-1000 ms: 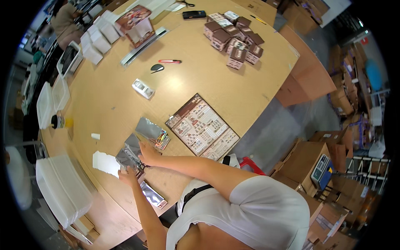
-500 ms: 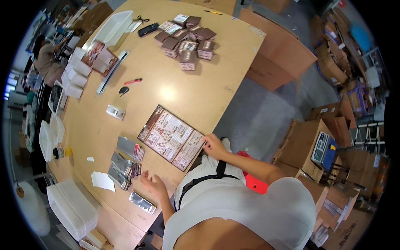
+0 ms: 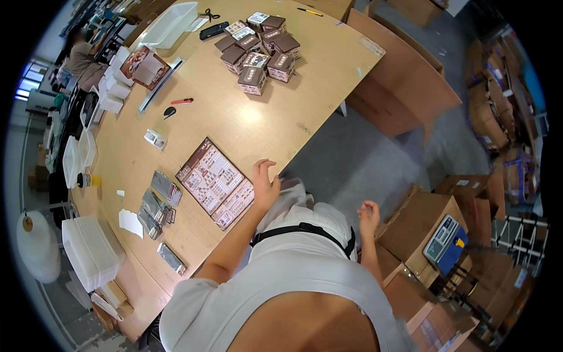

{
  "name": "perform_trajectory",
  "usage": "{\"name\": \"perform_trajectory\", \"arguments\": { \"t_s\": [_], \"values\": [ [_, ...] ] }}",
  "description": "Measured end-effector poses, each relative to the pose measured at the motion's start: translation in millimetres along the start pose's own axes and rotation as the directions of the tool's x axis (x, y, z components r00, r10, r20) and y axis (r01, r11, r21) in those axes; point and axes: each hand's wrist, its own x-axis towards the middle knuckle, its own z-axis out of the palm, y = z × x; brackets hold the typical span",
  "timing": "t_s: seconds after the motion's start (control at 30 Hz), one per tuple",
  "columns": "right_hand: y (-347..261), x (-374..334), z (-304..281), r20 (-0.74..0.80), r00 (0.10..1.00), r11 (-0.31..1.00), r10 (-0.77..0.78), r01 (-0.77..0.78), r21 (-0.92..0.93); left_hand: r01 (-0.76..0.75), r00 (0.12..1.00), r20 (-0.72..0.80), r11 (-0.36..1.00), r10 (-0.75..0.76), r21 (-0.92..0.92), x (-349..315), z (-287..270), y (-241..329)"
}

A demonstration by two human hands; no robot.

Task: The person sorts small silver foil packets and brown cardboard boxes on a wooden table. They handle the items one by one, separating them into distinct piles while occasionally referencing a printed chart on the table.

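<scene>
My left hand (image 3: 265, 183) hovers at the table's near edge, beside the right side of a flat brown-and-pink printed sheet (image 3: 212, 179). Its fingers are bent but apart, and nothing shows in them. Away from the table, above the floor on the right, my right hand (image 3: 368, 219) has loosely curled fingers with nothing visible in them. Left of the sheet lie silver packets (image 3: 164, 186) and a pile of more packets (image 3: 151, 212). One silver-and-black packet (image 3: 171, 259) rests apart, closer to me.
Small brown-and-pink boxes (image 3: 253, 81) cluster at the far side. A red cutter (image 3: 182, 101), a white tub (image 3: 171, 26) and stacked plastic trays (image 3: 91, 252) are also on the table. On my right stand cartons (image 3: 419, 226) and a scale (image 3: 444, 243). Someone (image 3: 86, 61) sits far left.
My right hand has left the sheet's edge and swung right, off the table. My left hand has moved from near the packets to the sheet's right side. The view has turned and shifted.
</scene>
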Motion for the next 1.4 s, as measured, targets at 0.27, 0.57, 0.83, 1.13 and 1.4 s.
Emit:
{"name": "perform_trajectory", "arguments": {
  "t_s": [0.27,0.57,0.83,1.13,1.4],
  "values": [
    [-14,63,-8,-0.049,0.994,0.995,0.094,-0.092,0.030,0.038,0.998,0.056,0.995,-0.033,-0.095,64,75,18],
    [0,265,20,0.441,0.886,0.983,0.147,-0.079,-0.168,0.555,0.827,0.118,0.832,-0.550,-0.011,125,110,-4],
    [-8,445,74,0.874,0.441,0.905,0.203,0.256,-0.339,0.811,0.498,-0.179,0.529,-0.848,-0.251,73,91,0],
    [-101,390,233,0.913,0.134,0.755,0.385,0.524,-0.395,0.716,-0.287,-0.566,0.219,-0.773,-0.663,-107,134,45],
    [-107,270,273,0.925,0.136,0.773,0.355,0.514,-0.372,0.843,-0.339,-0.876,0.304,-0.342,-0.445,-248,-43,-33]
  ]
}}
